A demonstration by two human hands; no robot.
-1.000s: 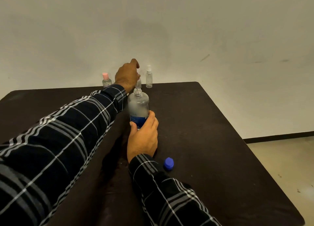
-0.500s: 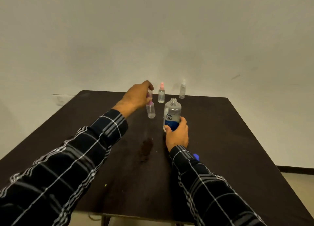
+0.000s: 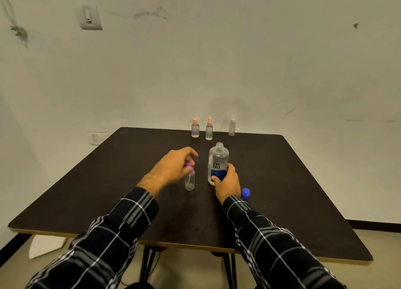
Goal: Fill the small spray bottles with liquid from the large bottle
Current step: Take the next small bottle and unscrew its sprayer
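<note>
On the dark table [image 3: 282, 180], the open large bottle [image 3: 218, 158] stands upright, right hand [image 3: 226, 183] wrapped round its base. Left hand [image 3: 171, 169] pinches the purple top of a small spray bottle [image 3: 189, 181] just beside it. Likely step: unscrew that top, then pour. Three small bottles [image 3: 209, 129] at far edge, blue cap [image 3: 245, 192] near right wrist; nothing blocks.

A dark table [image 3: 293, 180] stands against a marked wall [image 3: 238, 60] bearing a switch [image 3: 90, 17].

Lg bottle [image 3: 218, 158] uncapped, upright – sm sprayer [image 3: 189, 181] beside
</note>
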